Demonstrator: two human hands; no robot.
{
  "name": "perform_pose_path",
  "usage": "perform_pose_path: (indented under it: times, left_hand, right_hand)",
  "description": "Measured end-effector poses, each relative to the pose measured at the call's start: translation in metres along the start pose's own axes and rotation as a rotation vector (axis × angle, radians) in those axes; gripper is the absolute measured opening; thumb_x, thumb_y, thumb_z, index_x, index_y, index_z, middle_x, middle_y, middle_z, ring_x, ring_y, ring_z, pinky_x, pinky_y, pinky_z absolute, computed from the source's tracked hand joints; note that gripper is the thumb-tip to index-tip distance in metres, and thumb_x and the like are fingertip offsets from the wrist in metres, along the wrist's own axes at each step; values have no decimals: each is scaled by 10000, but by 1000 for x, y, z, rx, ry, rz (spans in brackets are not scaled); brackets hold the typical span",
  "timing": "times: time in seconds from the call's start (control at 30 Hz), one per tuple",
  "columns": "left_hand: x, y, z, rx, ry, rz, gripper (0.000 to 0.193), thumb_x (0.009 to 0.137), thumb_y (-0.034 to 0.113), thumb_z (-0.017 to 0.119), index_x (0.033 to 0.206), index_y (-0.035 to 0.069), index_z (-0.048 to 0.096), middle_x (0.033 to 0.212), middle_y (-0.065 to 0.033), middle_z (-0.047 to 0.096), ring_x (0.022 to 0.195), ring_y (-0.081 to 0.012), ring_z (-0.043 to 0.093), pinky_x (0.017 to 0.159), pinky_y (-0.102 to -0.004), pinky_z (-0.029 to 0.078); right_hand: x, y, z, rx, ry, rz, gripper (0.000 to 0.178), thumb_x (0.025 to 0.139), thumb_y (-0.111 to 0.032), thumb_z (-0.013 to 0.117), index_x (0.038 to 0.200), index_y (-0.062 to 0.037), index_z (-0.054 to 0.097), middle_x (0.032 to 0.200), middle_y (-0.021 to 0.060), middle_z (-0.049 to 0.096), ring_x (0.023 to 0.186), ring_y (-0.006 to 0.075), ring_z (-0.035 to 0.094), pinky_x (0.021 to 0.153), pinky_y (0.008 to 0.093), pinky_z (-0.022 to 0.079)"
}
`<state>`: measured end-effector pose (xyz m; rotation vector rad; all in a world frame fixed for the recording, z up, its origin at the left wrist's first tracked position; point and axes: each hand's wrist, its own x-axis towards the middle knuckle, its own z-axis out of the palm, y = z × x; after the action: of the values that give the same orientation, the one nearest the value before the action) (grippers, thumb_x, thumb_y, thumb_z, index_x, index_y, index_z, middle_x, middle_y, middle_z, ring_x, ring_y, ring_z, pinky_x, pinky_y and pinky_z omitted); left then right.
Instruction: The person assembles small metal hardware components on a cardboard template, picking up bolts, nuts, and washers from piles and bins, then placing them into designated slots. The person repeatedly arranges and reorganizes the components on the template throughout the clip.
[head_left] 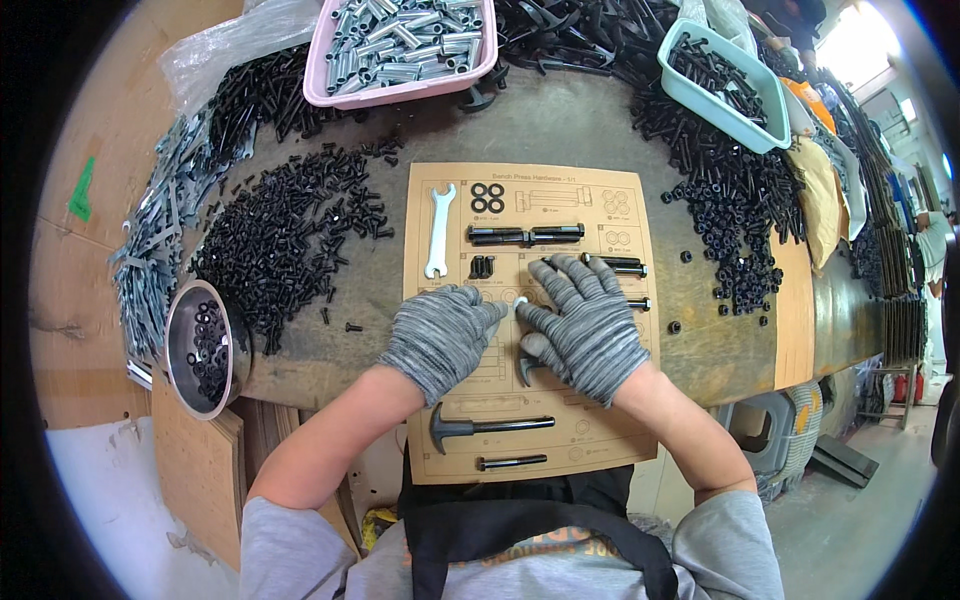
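A brown printed hardware card (560, 440) lies at the bench's front, both grey-gloved hands over its middle. My left hand (440, 335) is closed, fingertips together pointing right; what they hold, if anything, is hidden. My right hand (590, 330) lies with fingers spread across the card. A tiny white spot shows between the hands, too small to name. On the card are an open-end wrench (439, 230), black rings (487, 198), long black bolts (525, 235), short black screws (482, 267), more bolts (625, 266), a T-shaped black pin (490, 427) and a single bolt (513, 463).
Left of the card spreads a heap of black screws (290, 225), beside a steel bowl of black rings (186, 398). Behind stands a pink bin (400, 97) of metal sleeves. A light-blue bin (735, 127) of bolts sits at right, black nuts (735, 245) scattered before it.
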<state>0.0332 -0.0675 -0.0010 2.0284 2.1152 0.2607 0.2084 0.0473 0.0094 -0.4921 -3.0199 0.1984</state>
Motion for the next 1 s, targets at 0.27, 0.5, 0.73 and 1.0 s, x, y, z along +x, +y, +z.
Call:
perform_pose_path:
  times: [0.27,0.5,0.73,1.0]
  left_hand:
    - [15,5,-4,23,-65,-51,244,893,272,551,1062,154,681,811,-65,617,779,-228,613,710,-374,500]
    - [12,3,-2,-58,17,-19,246,897,268,554,1064,137,679,813,-65,625,784,-232,611,724,-377,494]
    - [23,15,-5,-44,-45,11,271,911,289,538,1103,151,670,852,-60,629,812,-223,617,727,-370,496]
    - [26,17,-6,-36,-93,15,282,913,313,529,1109,163,667,847,-59,608,804,-216,613,710,-359,498]
  right_hand:
    - [0,10,4,1,23,53,438,849,-476,545,1143,-175,668,1341,110,499,1281,307,406,1099,509,229]
    - [-22,22,-10,35,69,51,401,842,-437,563,1137,-185,667,1316,129,512,1250,331,429,1092,527,230]
    - [-23,17,-3,41,33,79,382,849,-459,555,1108,-211,688,1355,116,489,1289,321,395,1097,523,221]
    - [-18,23,4,18,29,132,386,863,-462,542,1124,-214,682,1379,106,473,1299,307,387,1105,524,201]
